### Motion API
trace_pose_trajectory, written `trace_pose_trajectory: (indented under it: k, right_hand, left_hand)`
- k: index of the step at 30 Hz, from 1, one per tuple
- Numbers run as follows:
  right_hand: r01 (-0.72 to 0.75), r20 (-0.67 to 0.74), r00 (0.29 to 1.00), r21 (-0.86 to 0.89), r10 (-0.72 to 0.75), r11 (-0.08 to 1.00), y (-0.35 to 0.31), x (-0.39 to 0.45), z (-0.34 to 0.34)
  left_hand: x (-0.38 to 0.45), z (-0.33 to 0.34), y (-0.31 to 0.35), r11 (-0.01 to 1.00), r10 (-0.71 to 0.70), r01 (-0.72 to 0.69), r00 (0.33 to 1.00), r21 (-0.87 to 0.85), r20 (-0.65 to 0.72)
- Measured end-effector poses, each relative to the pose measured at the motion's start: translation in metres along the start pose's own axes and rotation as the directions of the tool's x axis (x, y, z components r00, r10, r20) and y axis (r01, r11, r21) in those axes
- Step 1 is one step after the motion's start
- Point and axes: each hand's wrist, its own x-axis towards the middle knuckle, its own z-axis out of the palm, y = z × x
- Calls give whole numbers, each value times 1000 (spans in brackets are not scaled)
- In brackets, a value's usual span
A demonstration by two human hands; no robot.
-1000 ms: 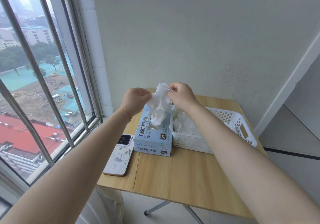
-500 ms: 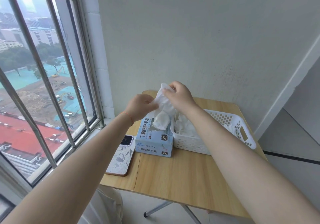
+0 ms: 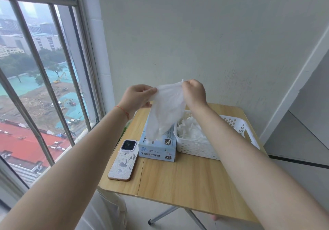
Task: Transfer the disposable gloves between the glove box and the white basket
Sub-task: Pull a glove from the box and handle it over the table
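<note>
Both hands are raised above the wooden surface (image 3: 187, 180), and 1 disposable glove (image 3: 166, 112) is stretched between them. The left hand (image 3: 138, 97) pinches 1 corner of the glove's upper edge, and the right hand (image 3: 195, 93) pinches the other corner, so each hand is grasping the glove and neither is free. Holding it by 2 corners lets the thin film hang flat and open out instead of bunching, which looks like a way to straighten it before it goes anywhere.

The glove's lower end hangs down in front of the top of the glove box (image 3: 157, 149); whether it touches the box or is partly in the slot I cannot tell, since the glove hides the opening. The box is pale blue, marked XL, and stands with its right side against the white basket (image 3: 236, 124). That side-by-side placement keeps the move between them short.

The basket already holds a loose heap of white gloves (image 3: 191, 130), so part of the task seems done, though the direction of this transfer cannot be read from the pose alone.

A phone (image 3: 123, 160) in a patterned case lies face down just left of the box, out of the way of both hands. A window (image 3: 35, 87) with bars is on the left
</note>
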Motion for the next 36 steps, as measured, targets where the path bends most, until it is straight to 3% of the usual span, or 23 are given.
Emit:
trace_pose_trajectory:
  k: [3, 6, 10, 13, 15, 18, 21, 26, 28, 31, 36]
  right_hand:
    - [-24, 139, 989, -120, 40, 993, 5, -5, 2]
    - [30, 281, 959, -209, 30, 977, 7, -12, 7]
    - [119, 424, 905, -205, -22, 971, -2, -18, 14]
    - [164, 434, 898, -161, -79, 973, -15, -18, 19]
    - [147, 362, 927, -104, -101, 984, -19, -15, 22]
    - [63, 278, 959, -33, -52, 997, -16, -10, 22]
    - [-50, 278, 958, -75, 69, 996, -9, -11, 22]
    - [-413, 349, 861, 56, 370, 909, 10, -7, 16]
    - [-496, 373, 819, 78, 436, 865, 19, -3, 10]
    - [-538, 353, 801, 66, 484, 841, 32, 1, -7]
    - [-564, 229, 806, 22, 545, 825, 66, 3, -52]
  left_hand:
    - [-4, -4, -20, 975, -186, 171, 978, 142, 96]
    - [-7, -6, -29, 904, -229, 168, 967, 393, 113]
    - [-12, -7, -22, 988, -67, 9, 925, 154, 374]
    - [-10, -9, -19, 997, -47, 14, 886, 76, 462]
    - [-6, -14, -23, 996, -92, 83, 879, 39, 467]
    - [-10, -22, -34, 969, -208, 246, 849, -15, 486]
    - [-16, -27, -50, 914, -292, 390, 827, -116, 479]
    - [-11, -30, -57, 867, -335, 447, 850, -219, 407]
    - [-2, -25, -49, 914, -323, 383, 887, -135, 330]
    - [16, -3, -32, 955, -257, 205, 930, 212, 261]
    - [43, 60, -23, 792, -207, -34, 924, 610, 321]
